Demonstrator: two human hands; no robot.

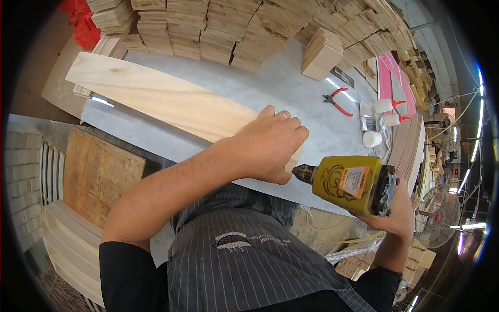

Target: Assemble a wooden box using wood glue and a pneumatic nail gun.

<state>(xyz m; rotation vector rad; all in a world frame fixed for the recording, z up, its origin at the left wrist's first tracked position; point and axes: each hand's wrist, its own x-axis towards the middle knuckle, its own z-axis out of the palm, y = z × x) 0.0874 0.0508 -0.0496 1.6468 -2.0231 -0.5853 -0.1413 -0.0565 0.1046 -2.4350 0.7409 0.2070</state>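
A long, pale wooden board (156, 96) lies slantwise on the grey worktop, running from the far left toward the middle. My left hand (273, 140) is closed over the board's right end, its fingers wrapped over the edge. On the right, my right hand (392, 210) holds an olive-yellow nail gun (338, 182), mostly hidden beneath the tool's body. The gun's dark nose points left at the board's end, close to my left hand; whether it touches the wood I cannot tell.
Stacked wooden boards (208, 26) line the worktop's back. Red-handled pliers (340, 101), white glue bottles (384, 106) with red tips and a small white bottle (371, 139) lie at the right. A fan (436, 216) stands beyond; a yellow hose (332, 240) hangs below the table edge.
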